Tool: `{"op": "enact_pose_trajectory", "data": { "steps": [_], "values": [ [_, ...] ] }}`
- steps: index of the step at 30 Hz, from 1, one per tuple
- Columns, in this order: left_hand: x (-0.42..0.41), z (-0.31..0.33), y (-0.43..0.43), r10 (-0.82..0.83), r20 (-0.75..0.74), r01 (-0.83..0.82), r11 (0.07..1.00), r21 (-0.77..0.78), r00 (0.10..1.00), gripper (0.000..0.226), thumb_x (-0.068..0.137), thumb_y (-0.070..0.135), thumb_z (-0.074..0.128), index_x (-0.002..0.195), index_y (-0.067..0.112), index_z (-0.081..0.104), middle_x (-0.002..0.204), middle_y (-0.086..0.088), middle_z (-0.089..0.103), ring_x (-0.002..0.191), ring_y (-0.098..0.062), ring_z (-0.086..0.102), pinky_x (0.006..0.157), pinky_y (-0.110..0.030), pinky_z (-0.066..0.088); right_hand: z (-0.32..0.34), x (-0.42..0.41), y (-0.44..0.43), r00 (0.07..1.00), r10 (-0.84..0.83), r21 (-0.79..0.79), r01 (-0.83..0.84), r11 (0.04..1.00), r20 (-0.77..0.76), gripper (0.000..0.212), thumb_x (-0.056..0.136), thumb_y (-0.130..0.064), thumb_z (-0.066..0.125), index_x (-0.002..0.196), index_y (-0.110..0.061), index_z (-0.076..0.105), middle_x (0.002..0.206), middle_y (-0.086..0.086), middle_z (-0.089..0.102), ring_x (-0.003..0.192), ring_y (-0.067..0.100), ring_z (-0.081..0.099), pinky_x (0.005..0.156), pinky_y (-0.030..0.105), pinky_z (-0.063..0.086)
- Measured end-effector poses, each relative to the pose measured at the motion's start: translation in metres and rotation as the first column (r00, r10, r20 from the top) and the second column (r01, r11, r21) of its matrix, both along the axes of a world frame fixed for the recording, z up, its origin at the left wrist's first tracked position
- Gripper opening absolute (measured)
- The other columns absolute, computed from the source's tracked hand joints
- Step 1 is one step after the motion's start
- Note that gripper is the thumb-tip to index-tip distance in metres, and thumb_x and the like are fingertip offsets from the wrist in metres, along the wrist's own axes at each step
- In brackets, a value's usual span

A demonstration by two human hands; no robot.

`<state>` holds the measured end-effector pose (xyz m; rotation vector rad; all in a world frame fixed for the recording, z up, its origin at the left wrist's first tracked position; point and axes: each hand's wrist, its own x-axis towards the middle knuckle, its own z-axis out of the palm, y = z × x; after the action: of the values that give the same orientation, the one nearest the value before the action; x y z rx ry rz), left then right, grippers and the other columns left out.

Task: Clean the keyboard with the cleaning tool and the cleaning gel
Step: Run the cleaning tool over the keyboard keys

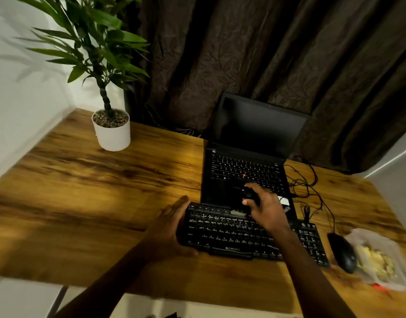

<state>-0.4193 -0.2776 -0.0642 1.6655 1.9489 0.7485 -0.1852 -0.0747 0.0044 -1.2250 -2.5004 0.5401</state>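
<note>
Keyboard [231,232] sits on desk [105,203], in front of laptop [243,166]. At its left end, left hand [172,223] lies flat, fingers straight, steadying it. Above its top row, right hand [266,207] curls round dark cleaning tool [251,195]. Looks like brushing step; gel pouch [376,260] right of keyboard untouched. Next: short sweeps along rows.

A wooden table [82,191] with dark grain streaks fills the lower half of the view, warm light pooling across its middle. Behind it hangs a dark brown curtain [243,53] with a leaf pattern, in deep folds. A white wall [18,76] at the left carries leaf shadows. 1 green plant in a white pot [112,136] stands on the table's far left corner. Pale floor tiles [20,299] show at the bottom left.
</note>
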Motion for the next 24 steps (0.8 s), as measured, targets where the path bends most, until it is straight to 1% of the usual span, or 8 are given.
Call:
{"op": "enact_pose_trajectory", "data": {
  "steps": [2, 4, 7, 9, 13, 18, 21, 24],
  "values": [
    [0.0, -0.001, 0.0, 0.001, -0.003, -0.001, 1.0, 0.002, 1.0, 0.143, 0.045, 0.094, 0.066, 0.157, 0.032, 0.003, 0.164, 0.016, 0.001, 0.148, -0.008, 0.011, 0.119, -0.035, 0.019, -0.001, -0.004, -0.003, 1.0, 0.006, -0.006, -0.006, 1.0, -0.027, 0.047, 0.088, -0.026, 0.069, 0.126, -0.042, 0.048, 0.104, 0.003, 0.063, 0.078, 0.011, 0.064, 0.068, 0.032, 0.061],
    [-0.001, -0.001, 0.001, 0.002, -0.005, -0.002, 1.0, 0.001, 1.0, 0.142, 0.045, 0.093, 0.067, 0.157, 0.032, 0.003, 0.164, 0.016, 0.001, 0.148, -0.008, 0.012, 0.118, -0.033, 0.018, -0.002, -0.015, -0.01, 0.991, 0.05, -0.061, -0.058, 0.996, -0.125, 0.044, 0.088, -0.02, 0.07, 0.123, -0.039, 0.052, 0.103, 0.001, 0.068, 0.083, 0.01, 0.068, 0.069, 0.029, 0.061],
    [-0.001, 0.0, 0.001, -0.009, -0.013, 0.009, 1.0, -0.007, 1.0, 0.141, 0.047, 0.093, 0.066, 0.157, 0.032, 0.002, 0.164, 0.015, 0.0, 0.148, -0.009, 0.012, 0.119, -0.037, 0.02, -0.002, -0.03, -0.019, 0.972, 0.099, -0.106, -0.124, 0.987, -0.214, 0.039, 0.089, -0.016, 0.07, 0.121, -0.033, 0.056, 0.102, -0.002, 0.069, 0.091, 0.009, 0.069, 0.074, 0.023, 0.06],
    [-0.001, 0.001, 0.001, -0.018, -0.022, 0.018, 1.0, -0.007, 1.0, 0.141, 0.048, 0.094, 0.065, 0.157, 0.031, 0.001, 0.164, 0.014, -0.001, 0.148, -0.009, 0.011, 0.12, -0.038, 0.018, 0.0, -0.03, -0.018, 0.962, 0.089, -0.137, -0.128, 0.982, -0.259, 0.037, 0.088, -0.014, 0.069, 0.12, -0.031, 0.058, 0.103, -0.002, 0.068, 0.092, 0.009, 0.068, 0.074, 0.021, 0.059],
    [-0.001, 0.001, 0.001, -0.006, -0.019, 0.006, 1.0, 0.007, 1.0, 0.141, 0.047, 0.094, 0.065, 0.157, 0.03, 0.003, 0.164, 0.014, 0.002, 0.148, -0.007, 0.009, 0.121, -0.04, 0.018, 0.007, -0.005, -0.007, 0.976, 0.043, -0.187, -0.085, 0.979, -0.214, 0.039, 0.09, -0.013, 0.067, 0.123, -0.03, 0.057, 0.105, 0.002, 0.066, 0.089, 0.011, 0.068, 0.064, 0.025, 0.061],
    [0.001, 0.003, 0.0, 0.003, -0.004, -0.003, 1.0, 0.01, 1.0, 0.143, 0.045, 0.094, 0.066, 0.157, 0.031, 0.003, 0.164, 0.015, 0.001, 0.148, -0.006, 0.009, 0.118, -0.032, 0.013, 0.01, 0.017, -0.001, 0.988, 0.019, -0.16, -0.044, 0.986, -0.151, 0.041, 0.09, -0.015, 0.067, 0.124, -0.033, 0.054, 0.104, 0.001, 0.065, 0.088, 0.014, 0.068, 0.066, 0.032, 0.062],
    [0.001, 0.004, 0.0, 0.005, -0.012, -0.005, 1.0, 0.013, 1.0, 0.142, 0.045, 0.095, 0.064, 0.156, 0.032, 0.003, 0.163, 0.016, 0.0, 0.147, -0.005, 0.008, 0.119, -0.033, 0.014, 0.01, 0.0, -0.009, 0.98, 0.01, -0.22, -0.054, 0.974, -0.197, 0.039, 0.09, -0.014, 0.067, 0.122, -0.033, 0.056, 0.104, -0.002, 0.063, 0.089, 0.012, 0.067, 0.066, 0.033, 0.062],
    [0.001, 0.005, 0.0, 0.001, -0.026, -0.001, 1.0, 0.003, 1.0, 0.142, 0.045, 0.096, 0.063, 0.157, 0.031, 0.003, 0.164, 0.015, 0.001, 0.148, -0.006, 0.008, 0.121, -0.039, 0.016, 0.008, -0.014, -0.015, 0.971, 0.029, -0.244, -0.088, 0.966, -0.236, 0.039, 0.089, -0.012, 0.068, 0.122, -0.031, 0.058, 0.103, -0.004, 0.065, 0.086, 0.008, 0.068, 0.066, 0.03, 0.062]
  ]
}}
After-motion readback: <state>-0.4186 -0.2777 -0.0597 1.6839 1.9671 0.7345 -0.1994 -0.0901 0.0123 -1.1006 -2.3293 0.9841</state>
